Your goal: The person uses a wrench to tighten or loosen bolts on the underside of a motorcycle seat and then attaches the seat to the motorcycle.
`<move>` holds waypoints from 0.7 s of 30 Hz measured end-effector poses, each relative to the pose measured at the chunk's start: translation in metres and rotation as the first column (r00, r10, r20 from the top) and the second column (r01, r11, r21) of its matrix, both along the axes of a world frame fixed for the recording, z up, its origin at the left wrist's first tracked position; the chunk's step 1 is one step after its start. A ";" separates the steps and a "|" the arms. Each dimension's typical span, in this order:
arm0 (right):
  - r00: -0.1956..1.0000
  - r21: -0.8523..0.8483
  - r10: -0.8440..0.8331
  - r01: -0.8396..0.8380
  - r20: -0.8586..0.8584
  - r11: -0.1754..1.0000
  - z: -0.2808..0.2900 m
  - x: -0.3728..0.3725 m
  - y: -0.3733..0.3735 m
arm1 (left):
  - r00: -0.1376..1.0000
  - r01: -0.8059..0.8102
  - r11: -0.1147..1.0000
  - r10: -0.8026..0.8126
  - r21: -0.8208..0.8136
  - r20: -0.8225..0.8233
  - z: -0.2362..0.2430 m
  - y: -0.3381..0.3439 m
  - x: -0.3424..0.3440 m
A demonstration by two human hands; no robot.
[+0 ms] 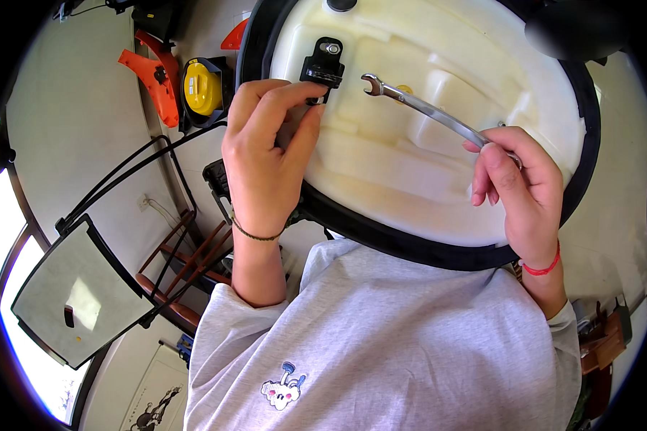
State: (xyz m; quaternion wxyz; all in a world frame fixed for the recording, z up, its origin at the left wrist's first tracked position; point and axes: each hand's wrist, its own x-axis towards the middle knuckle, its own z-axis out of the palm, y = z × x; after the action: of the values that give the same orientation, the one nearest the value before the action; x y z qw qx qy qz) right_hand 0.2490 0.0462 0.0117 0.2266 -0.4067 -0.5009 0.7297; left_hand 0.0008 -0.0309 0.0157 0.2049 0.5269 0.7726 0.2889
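A cream plastic tank (410, 187) with a black rim is in front of me. A black bracket (322, 63) with a silver bolt at its top lies on its upper left. My left hand (266, 151) pinches at the bracket's lower end with index finger and thumb; anything small between the fingertips is partly hidden. My right hand (517, 179) holds a silver combination wrench (438, 115), its open jaw pointing left, a short way right of the bracket, over the tank.
Orange panels (162, 86) and a yellow object (203, 86) stand at upper left. A black-framed clear panel (72, 294) is at lower left, near a wooden rack (172, 273). A dark round cap (341, 3) sits at the tank's top.
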 end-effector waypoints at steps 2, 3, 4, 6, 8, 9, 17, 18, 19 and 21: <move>1.000 -0.018 0.001 -0.001 -0.003 1.000 0.000 -0.001 -0.001 | 0.999 0.044 0.999 -0.044 0.016 -0.011 0.000 0.000 -0.002; 1.000 -0.022 0.005 -0.005 -0.005 1.000 -0.001 -0.001 -0.001 | 1.000 0.029 1.000 -0.029 0.011 0.000 0.000 0.000 -0.001; 1.000 -0.025 0.009 -0.009 -0.006 1.000 -0.001 -0.001 -0.001 | 1.000 0.014 1.000 -0.014 0.007 0.011 0.001 0.001 -0.001; 1.000 -0.031 0.013 -0.013 -0.005 0.999 -0.002 -0.001 -0.002 | 1.000 -0.004 1.000 0.004 0.003 0.018 0.001 0.002 0.001; 1.000 -0.036 0.013 -0.013 0.001 0.999 -0.002 -0.001 -0.002 | 1.000 -0.011 1.000 0.011 0.004 0.009 0.000 0.003 0.001; 1.000 -0.037 0.013 -0.013 -0.004 0.999 -0.002 -0.001 -0.002 | 1.000 -0.004 1.000 0.004 0.013 0.006 -0.001 0.003 0.001; 0.999 -0.040 -0.009 0.008 -0.033 0.999 -0.004 0.001 -0.002 | 1.000 0.011 1.000 -0.011 0.018 0.009 -0.002 0.003 0.001; 0.999 -0.042 -0.008 0.007 -0.031 0.999 -0.003 0.001 -0.002 | 1.000 0.013 1.000 -0.013 0.017 0.002 -0.002 0.002 0.001; 1.000 -0.044 -0.007 0.006 -0.029 0.999 -0.003 0.001 -0.002 | 1.000 0.016 1.000 -0.016 0.015 -0.004 -0.002 0.002 0.001; 1.000 -0.041 -0.007 0.006 -0.020 0.999 -0.003 0.002 -0.002 | 1.000 0.025 1.000 -0.025 0.017 -0.018 -0.003 0.001 0.000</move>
State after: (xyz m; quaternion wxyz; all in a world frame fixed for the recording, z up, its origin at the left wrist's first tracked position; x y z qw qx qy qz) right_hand 0.2507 0.0447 0.0087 0.2257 -0.4055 -0.4821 0.7432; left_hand 0.0003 -0.0297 0.0124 0.1969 0.5410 0.7652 0.2882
